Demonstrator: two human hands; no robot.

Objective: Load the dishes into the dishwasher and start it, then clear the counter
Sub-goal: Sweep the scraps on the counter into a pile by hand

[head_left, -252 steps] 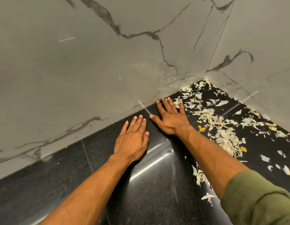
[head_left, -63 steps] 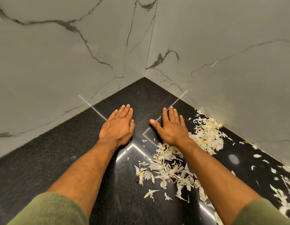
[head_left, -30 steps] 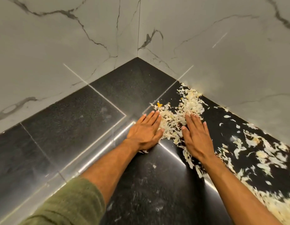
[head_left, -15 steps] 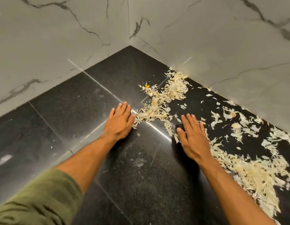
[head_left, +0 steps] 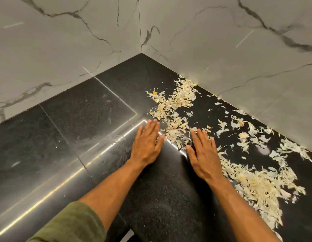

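Observation:
Pale vegetable scraps (head_left: 174,109) lie strewn over the black stone counter (head_left: 92,137) near the wall corner. A thicker heap of scraps (head_left: 256,187) lies to the right. My left hand (head_left: 147,142) lies flat on the counter, fingers straight, its thumb side touching the edge of the scraps. My right hand (head_left: 203,152) lies flat beside it, fingers straight, fingertips against the scraps. Neither hand holds anything. No dishes or dishwasher are in view.
Grey-veined marble walls (head_left: 212,41) meet in a corner behind the counter. More loose scraps (head_left: 245,135) trail along the right wall. The counter's front edge (head_left: 127,233) shows at the bottom.
Both hands have slid toward me across the counter, dragging scraps out of the corner. The hands have drawn closer together around the scraps in the last half second.

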